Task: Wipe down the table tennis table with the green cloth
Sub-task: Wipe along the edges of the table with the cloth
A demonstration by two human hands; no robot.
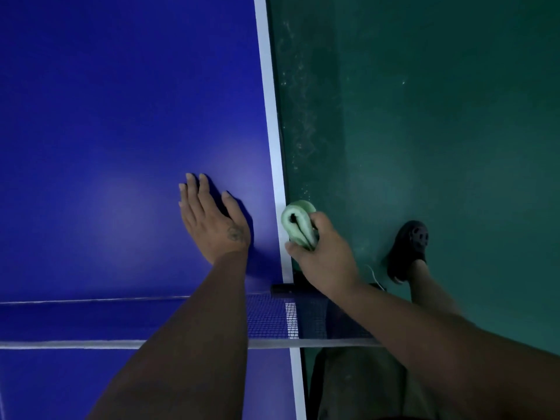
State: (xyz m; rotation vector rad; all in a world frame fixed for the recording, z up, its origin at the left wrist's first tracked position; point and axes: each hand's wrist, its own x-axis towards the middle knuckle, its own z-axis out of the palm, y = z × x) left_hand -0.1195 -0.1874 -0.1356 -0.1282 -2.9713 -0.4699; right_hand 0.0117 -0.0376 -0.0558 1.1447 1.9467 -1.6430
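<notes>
Wiping table (121,116) side edge: right hand (324,256) fingers grip folded green cloth (298,221); left hand (212,219) flat, fingers straight; keep cloth pressed along white border.

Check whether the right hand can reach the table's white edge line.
Probably yes: the right hand grips the green cloth beside the white edge line, nothing lies between, and the left hand rests further in.
</notes>
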